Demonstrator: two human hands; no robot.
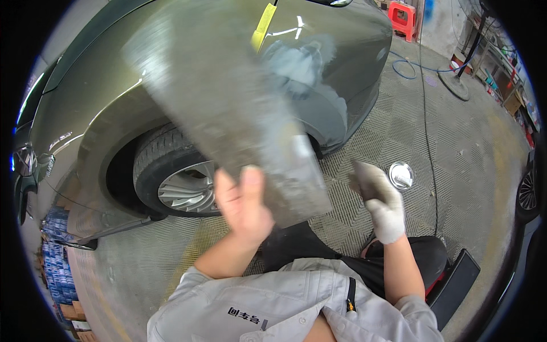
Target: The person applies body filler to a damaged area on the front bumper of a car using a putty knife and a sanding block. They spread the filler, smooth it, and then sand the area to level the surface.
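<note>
Holding a wide grey plate (250, 108) near its lower end, the left hand (244, 199) is bare, and its thumb lies against the plate. The plate (it is blurred, so its surface is difficult to read) is raised in front of the olive car (108, 91) and covers a part of the wheel (185, 191). The right hand (383, 199) wears a white glove (390, 227), and its fingers are closed on a small thin piece (355, 182), whose kind I cannot tell. Past this glove, a round silvery tin (401, 175) is on the patterned floor (376, 134). The car's body carries a whitish patch (299, 62), with a yellow strip (263, 27) near it.
</note>
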